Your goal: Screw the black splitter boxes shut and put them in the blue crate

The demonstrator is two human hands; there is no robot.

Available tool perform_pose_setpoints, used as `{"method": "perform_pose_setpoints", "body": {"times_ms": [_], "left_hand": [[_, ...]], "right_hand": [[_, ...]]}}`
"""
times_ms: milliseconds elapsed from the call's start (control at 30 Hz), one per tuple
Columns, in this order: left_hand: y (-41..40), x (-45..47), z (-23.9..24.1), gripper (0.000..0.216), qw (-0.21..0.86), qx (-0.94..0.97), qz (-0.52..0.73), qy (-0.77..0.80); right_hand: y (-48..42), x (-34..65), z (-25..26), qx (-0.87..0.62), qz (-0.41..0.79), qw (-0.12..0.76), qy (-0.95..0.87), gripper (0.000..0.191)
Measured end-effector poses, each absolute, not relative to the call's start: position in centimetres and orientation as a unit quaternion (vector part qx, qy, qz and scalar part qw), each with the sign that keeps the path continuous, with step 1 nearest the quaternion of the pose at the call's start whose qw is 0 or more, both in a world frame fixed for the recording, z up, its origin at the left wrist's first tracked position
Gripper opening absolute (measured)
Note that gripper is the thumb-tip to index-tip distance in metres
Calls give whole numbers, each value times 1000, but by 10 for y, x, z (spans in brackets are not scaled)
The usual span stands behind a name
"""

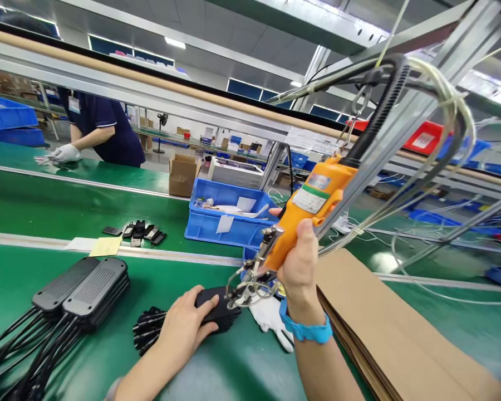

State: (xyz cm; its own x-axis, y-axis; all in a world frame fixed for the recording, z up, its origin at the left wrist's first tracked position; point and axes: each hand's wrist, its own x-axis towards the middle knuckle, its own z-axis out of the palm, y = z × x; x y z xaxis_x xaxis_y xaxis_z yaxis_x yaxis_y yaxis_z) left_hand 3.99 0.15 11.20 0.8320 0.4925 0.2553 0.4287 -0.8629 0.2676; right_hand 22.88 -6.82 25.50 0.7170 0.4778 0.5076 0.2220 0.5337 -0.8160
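The right hand (301, 257) is raised above the green bench (242, 367), forearm rising steeply from the near edge, a blue wristband (305, 331) at the wrist. Its fingers are wrapped tight around an orange power screwdriver (313, 206), which hangs from a black cable overhead. The tool's long axis is tilted: the cable end points up and to the right, the metal tip (237, 292) down and to the left, meeting the far end of a small black case (217, 312).

The left hand (184, 326) reaches in from the near edge, palm down, fingers spread flat over that case and pressing it onto the bench. The case lies roughly in the middle of the near strip of the bench, its long axis running left to right.

A white glove (271, 323) lies just right of the case. A stack of grey ribbed units (83, 289) with black cords sits near the left edge. Brown cardboard (384, 334) lies to the right, a blue bin (227, 220) beyond. At the far side another person's gloved hand (64, 154) rests on the bench.
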Motion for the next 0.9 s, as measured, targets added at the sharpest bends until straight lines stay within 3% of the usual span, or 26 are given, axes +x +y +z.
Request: {"method": "perform_pose_setpoints", "body": {"times_ms": [367,733,900], "left_hand": [[-1,41,112,51,77,956,141,246],[-1,40,99,54,40,954,211,210],[-1,41,106,52,56,954,189,224]], "right_hand": [[-74,223,248,-482,116,803,-331,63],[-79,222,233,-469,138,805,-336,70],[-84,216,225,-453,120,816,-338,61]]}}
